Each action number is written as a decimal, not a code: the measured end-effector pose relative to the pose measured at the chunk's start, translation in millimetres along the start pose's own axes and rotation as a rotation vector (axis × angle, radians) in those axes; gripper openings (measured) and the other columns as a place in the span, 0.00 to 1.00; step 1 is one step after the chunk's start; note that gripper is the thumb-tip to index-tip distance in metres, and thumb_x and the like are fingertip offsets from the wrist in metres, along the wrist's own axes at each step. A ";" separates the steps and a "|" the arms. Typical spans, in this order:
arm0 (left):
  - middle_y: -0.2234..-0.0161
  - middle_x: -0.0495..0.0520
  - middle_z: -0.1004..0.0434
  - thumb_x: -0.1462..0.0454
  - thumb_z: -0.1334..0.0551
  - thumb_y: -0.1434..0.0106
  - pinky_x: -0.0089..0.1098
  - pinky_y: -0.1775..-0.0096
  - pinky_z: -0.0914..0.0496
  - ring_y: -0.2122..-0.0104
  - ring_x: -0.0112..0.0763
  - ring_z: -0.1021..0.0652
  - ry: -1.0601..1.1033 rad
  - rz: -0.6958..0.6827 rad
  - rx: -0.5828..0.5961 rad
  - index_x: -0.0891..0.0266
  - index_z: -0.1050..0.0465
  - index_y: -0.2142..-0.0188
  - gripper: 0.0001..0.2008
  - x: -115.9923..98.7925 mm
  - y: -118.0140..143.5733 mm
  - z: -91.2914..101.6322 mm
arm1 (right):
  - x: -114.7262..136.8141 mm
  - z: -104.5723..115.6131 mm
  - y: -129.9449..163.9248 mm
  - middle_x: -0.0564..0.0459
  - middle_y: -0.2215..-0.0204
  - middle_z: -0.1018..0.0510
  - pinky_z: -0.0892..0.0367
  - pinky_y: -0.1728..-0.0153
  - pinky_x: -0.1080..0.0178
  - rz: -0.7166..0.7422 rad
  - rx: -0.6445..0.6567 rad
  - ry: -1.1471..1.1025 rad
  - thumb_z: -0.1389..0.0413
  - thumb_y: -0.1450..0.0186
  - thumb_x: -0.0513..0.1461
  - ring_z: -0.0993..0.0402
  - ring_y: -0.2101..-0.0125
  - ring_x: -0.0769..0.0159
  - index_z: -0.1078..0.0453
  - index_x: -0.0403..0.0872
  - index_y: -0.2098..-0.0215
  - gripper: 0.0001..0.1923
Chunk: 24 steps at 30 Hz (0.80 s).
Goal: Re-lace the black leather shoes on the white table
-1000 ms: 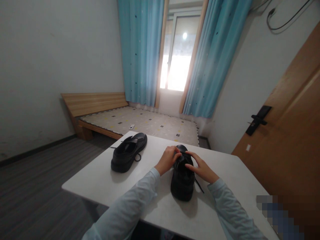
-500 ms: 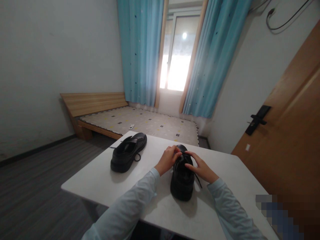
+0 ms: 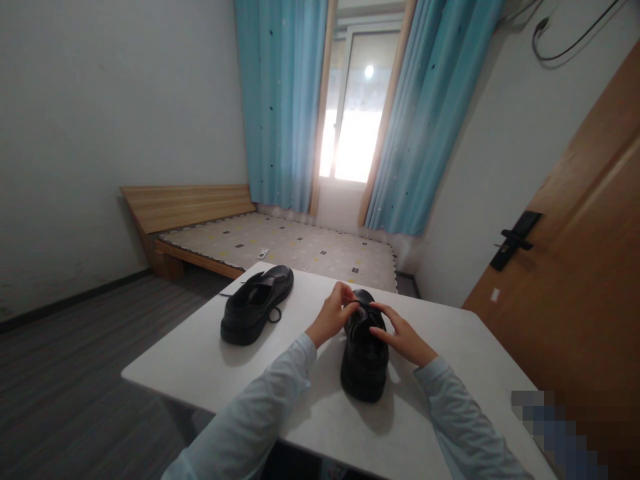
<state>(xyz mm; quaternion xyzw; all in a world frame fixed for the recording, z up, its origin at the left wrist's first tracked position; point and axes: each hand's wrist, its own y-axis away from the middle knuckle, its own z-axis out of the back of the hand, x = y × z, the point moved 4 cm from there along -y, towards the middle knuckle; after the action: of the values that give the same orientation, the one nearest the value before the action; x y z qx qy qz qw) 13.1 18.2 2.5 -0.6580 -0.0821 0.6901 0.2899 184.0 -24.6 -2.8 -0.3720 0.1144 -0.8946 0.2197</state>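
In the lower centre of the frame, a black shoe (image 3: 364, 377) sits upright on the white desk (image 3: 185, 360), its heel toward the bottom edge and its toe pointing up the picture. The left hand (image 3: 332, 316) comes in at its left side, thumb and fingers closed together on what looks like a thin black lace (image 3: 353, 302) near the top of the shoe. The right hand (image 3: 401, 335) reaches in from the right, half open, thumb and forefinger parted and both touching the shoe around its opening; I cannot tell whether it grips anything.

Left of centre, well apart from both hands, a second shoe (image 3: 239, 333) stands on the desk, a lace loop (image 3: 275, 315) at its right side. Beyond the desk, a bed (image 3: 320, 240) carries a small white remote (image 3: 263, 253).
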 end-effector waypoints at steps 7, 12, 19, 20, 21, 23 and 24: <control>0.70 0.47 0.33 0.67 0.41 0.46 0.26 0.67 0.32 0.69 0.25 0.29 -0.035 0.004 -0.076 0.61 0.41 0.67 0.09 -5.4 0.4 3.4 | 1.7 -0.2 -0.2 0.46 0.47 0.33 0.45 0.44 0.51 -0.015 0.011 -0.003 0.45 0.41 0.47 0.39 0.46 0.56 0.42 0.49 0.45 0.27; 0.71 0.47 0.33 0.67 0.40 0.46 0.24 0.70 0.32 0.69 0.25 0.29 -0.094 -0.018 -0.102 0.61 0.40 0.67 0.09 -14.3 2.2 4.9 | 2.6 0.2 -0.3 0.46 0.47 0.33 0.46 0.44 0.51 -0.014 0.009 -0.001 0.45 0.41 0.47 0.39 0.46 0.56 0.42 0.49 0.46 0.27; 0.73 0.46 0.29 0.67 0.39 0.47 0.24 0.70 0.34 0.73 0.23 0.30 -0.351 -0.079 -0.040 0.62 0.32 0.71 0.03 -27.5 0.3 15.0 | 2.7 0.6 0.0 0.47 0.47 0.33 0.45 0.44 0.51 -0.011 0.003 -0.017 0.45 0.41 0.47 0.38 0.46 0.56 0.41 0.49 0.46 0.27; 0.73 0.46 0.29 0.67 0.39 0.46 0.24 0.70 0.34 0.73 0.23 0.30 -0.375 -0.092 -0.033 0.62 0.32 0.71 0.03 -27.9 0.0 16.6 | 2.7 0.5 0.1 0.47 0.47 0.33 0.45 0.44 0.51 -0.012 0.005 -0.017 0.45 0.41 0.47 0.39 0.46 0.56 0.41 0.49 0.46 0.27; 0.73 0.46 0.28 0.68 0.39 0.46 0.24 0.69 0.34 0.73 0.23 0.29 -0.399 -0.108 -0.024 0.62 0.32 0.71 0.03 -27.8 -0.3 18.0 | 2.7 0.5 0.2 0.47 0.47 0.33 0.45 0.44 0.51 -0.013 0.006 -0.015 0.45 0.41 0.47 0.39 0.45 0.56 0.41 0.49 0.46 0.27; 0.72 0.47 0.28 0.70 0.40 0.46 0.24 0.69 0.33 0.72 0.23 0.29 -0.448 -0.146 0.009 0.62 0.31 0.71 0.03 -26.9 -1.0 19.9 | 2.6 0.5 0.2 0.47 0.47 0.33 0.45 0.44 0.51 -0.014 0.005 -0.010 0.45 0.41 0.47 0.39 0.45 0.56 0.41 0.49 0.46 0.27; 0.71 0.48 0.28 0.70 0.40 0.46 0.25 0.68 0.33 0.71 0.24 0.29 -0.470 -0.163 0.030 0.62 0.31 0.71 0.03 -26.0 -1.3 20.4 | 2.5 0.6 0.3 0.47 0.47 0.33 0.46 0.44 0.51 -0.015 0.003 -0.008 0.46 0.41 0.48 0.39 0.45 0.56 0.41 0.50 0.46 0.27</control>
<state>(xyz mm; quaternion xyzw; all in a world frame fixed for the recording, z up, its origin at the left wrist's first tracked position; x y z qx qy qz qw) -6.9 11.5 27.9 -0.4663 -0.1897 0.7997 0.3273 183.0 -26.1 -1.0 -0.3760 0.1095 -0.8949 0.2141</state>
